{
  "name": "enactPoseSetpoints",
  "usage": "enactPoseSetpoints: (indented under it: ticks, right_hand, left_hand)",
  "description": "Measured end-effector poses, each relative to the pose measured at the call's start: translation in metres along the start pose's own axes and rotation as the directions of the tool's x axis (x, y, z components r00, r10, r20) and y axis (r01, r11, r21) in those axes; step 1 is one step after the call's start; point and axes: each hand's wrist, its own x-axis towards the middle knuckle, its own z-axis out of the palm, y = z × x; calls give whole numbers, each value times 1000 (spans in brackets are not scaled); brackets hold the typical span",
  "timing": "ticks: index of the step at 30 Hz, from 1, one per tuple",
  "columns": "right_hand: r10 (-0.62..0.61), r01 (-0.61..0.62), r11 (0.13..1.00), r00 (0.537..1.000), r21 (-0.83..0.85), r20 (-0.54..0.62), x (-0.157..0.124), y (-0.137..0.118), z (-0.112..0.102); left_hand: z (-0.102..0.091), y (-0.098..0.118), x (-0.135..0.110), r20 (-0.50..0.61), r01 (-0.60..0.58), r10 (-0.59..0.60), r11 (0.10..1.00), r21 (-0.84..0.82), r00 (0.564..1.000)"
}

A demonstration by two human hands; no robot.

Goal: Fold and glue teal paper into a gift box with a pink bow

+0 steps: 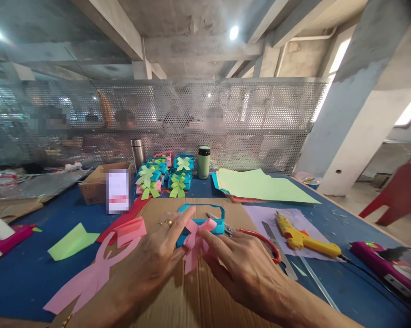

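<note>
Pink paper forms a bow [192, 238] against a blue basket [219, 226], which sits on cardboard [192, 298] atop the surface [17, 287]; the left hand [164, 241] holds the basket's end between outstretched forefinger and thumb; the right hand [241, 255] rests fingertips on the bow, whether pinching cannot be told; fastening the bow seems in hand; the next move likely calls for steady pressure.

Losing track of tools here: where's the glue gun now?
Head view, right side: the glue gun lies on purple paper, between scissors and magenta power strip.
</note>
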Motion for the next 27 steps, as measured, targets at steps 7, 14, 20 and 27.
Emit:
enactPoseSetpoints:
  ticks: [7, 14, 20, 27]
  right_hand:
    - [-7, 6, 999, 1000, -35, -14, -1, -1, -5]
    - [97, -92, 995, 966, 31, -240, -3, 33, -32]
    - [426, -363, 889, 880, 280, -210, -9, 86, -22]
    - [541, -461, 780, 837, 422, -86, -23, 106, -7]
  left_hand:
    - [17, -5, -3, 10, 89, -88, 995, -55, 996]
    - [7, -30, 14, 110, 55, -42, 991, -119, 993]
    - [-16, -86, 78, -40, 167, -169, 985, -39, 985]
    - [-15, -157, 156, -176, 265, -260, 964, 3, 949]
